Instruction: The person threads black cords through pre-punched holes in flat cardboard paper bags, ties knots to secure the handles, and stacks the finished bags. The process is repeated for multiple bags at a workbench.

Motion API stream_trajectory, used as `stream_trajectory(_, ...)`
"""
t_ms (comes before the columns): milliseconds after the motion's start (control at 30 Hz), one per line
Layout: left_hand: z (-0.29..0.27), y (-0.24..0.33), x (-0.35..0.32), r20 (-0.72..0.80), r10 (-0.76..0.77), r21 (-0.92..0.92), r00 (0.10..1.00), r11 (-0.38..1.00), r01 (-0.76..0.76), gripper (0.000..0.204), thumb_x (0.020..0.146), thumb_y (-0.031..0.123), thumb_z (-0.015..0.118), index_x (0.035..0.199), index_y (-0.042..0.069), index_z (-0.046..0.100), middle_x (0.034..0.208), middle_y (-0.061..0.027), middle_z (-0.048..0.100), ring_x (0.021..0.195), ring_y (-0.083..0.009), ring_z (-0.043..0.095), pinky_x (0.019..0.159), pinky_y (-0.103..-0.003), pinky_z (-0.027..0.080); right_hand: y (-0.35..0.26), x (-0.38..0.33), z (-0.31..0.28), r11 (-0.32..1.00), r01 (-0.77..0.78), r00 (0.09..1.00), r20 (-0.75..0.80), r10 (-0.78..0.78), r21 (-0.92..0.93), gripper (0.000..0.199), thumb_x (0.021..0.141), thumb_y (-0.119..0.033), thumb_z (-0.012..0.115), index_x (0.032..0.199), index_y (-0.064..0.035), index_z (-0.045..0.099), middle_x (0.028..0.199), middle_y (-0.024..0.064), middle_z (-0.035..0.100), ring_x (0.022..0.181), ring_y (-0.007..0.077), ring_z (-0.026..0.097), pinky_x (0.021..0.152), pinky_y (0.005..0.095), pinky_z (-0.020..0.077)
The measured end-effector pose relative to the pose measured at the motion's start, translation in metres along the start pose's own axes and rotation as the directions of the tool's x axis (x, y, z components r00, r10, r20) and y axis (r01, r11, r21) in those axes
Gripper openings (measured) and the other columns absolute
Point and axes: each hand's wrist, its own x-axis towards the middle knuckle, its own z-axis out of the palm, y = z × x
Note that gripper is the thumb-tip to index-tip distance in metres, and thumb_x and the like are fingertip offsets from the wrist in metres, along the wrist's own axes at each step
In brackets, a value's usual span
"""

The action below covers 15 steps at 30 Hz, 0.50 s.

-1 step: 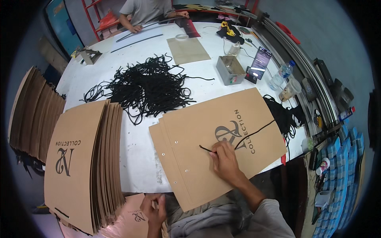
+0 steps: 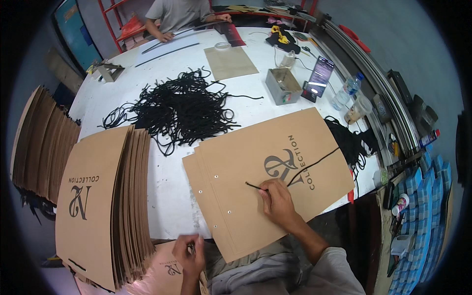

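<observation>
My right hand (image 2: 278, 202) pinches a black cord (image 2: 317, 164) near one end, and a short tip sticks out to the left of my fingers. The cord trails right across a flat brown paper bag (image 2: 236, 157). This bag has dark print and several metal eyelets along its left side; its lower edge reaches over the table's front edge. At least one more bag peeks out beneath it. My left hand (image 2: 191, 255) is closed beside the table's front edge, with its fingers curled together; whatever it may hold is too small to name. Below it lies another printed brown bag (image 2: 164, 263).
A tangled heap of black cords (image 2: 179, 108) covers mid-table. Stacked brown bags (image 2: 91, 196) stand at left. To the right are a grey box (image 2: 284, 87), a phone on a stand (image 2: 319, 78), a bottle (image 2: 348, 92) and a cup (image 2: 359, 109). A co-worker (image 2: 179, 17) handles dark strips opposite.
My left hand has risen slightly toward the table edge. My right hand keeps its pinch on the cord at nearly the same spot, and the whole view has shifted a little.
</observation>
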Motion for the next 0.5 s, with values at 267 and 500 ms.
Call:
stream_trajectory(267, 0.067, 0.036, 0.089, 0.304, -0.316, -0.186, 0.899, 0.905, 0.382, 0.041, 0.091, 0.007, 0.076, 0.125, -0.007, 0.06, 0.104, -0.0123, 0.066, 0.082, -0.0127, 0.065, 0.072, -0.028, 0.057, -0.012, -0.031, -0.013, 0.93, -0.199, 0.978, 0.001, 0.209, 0.309, 0.017, 0.089, 0.006, 0.071, 0.105, 0.0023, 0.073, 0.094, 0.0147, 0.071, 0.077, 0.0238, 0.069, 0.066, 0.0301, 0.0531)
stream_trajectory(500, 0.081, 0.043, 0.091, 0.289, -0.389, -0.285, 0.874, 0.837, 0.467, 0.053, 0.089, 0.0, 0.075, 0.136, -0.007, 0.054, 0.094, -0.0063, 0.063, 0.078, -0.0097, 0.062, 0.069, -0.025, 0.054, -0.01, -0.02, -0.022, 0.904, -0.137, 0.99, 0.083, 0.113, 0.405, 0.015, 0.09, 0.003, 0.071, 0.105, 0.0009, 0.074, 0.093, 0.0137, 0.07, 0.078, 0.0217, 0.07, 0.067, 0.0306, 0.054)
